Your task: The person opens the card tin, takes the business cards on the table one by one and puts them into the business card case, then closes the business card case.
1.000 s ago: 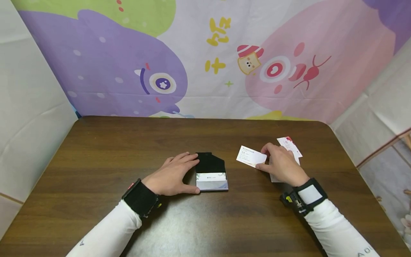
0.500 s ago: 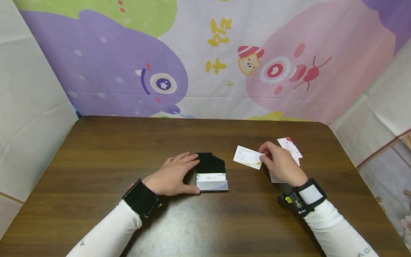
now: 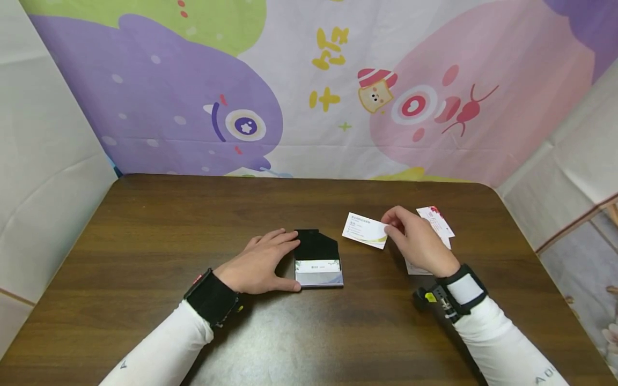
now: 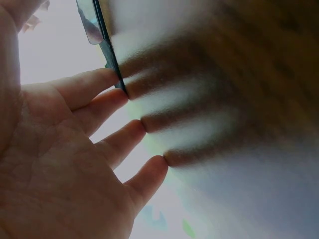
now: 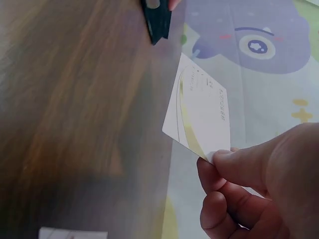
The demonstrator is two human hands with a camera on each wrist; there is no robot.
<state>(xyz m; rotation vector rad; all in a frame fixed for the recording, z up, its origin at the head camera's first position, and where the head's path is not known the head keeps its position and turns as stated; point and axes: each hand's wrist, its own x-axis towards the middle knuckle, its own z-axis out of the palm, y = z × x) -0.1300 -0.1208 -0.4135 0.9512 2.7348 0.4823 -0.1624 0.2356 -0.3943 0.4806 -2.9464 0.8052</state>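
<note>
A white business card [image 3: 364,229] with a yellow-green curved corner is pinched by its right edge between the thumb and fingers of my right hand [image 3: 420,241]. In the right wrist view the business card [image 5: 202,112] stands tilted, with clear space between it and the table. My left hand [image 3: 258,262] lies spread at the left side of an opened black card case [image 3: 316,246], its fingertips and thumb at the case's edge. A stack of cards [image 3: 318,272] shows in the case's lower half. The left wrist view shows the left hand's fingers [image 4: 149,174] extended, fingertips on the tabletop and case edge.
Several other cards lie on the brown wooden table [image 3: 203,209] at the right, one with a red floral corner [image 3: 435,220], partly covered by the right hand. A cartoon-printed cloth [image 3: 309,107] hangs behind the table's back edge, with pale cloth at both sides.
My right hand has lifted the business card and carried it a little left and away from me, off the other cards. My left hand and the card case have stayed put.
</note>
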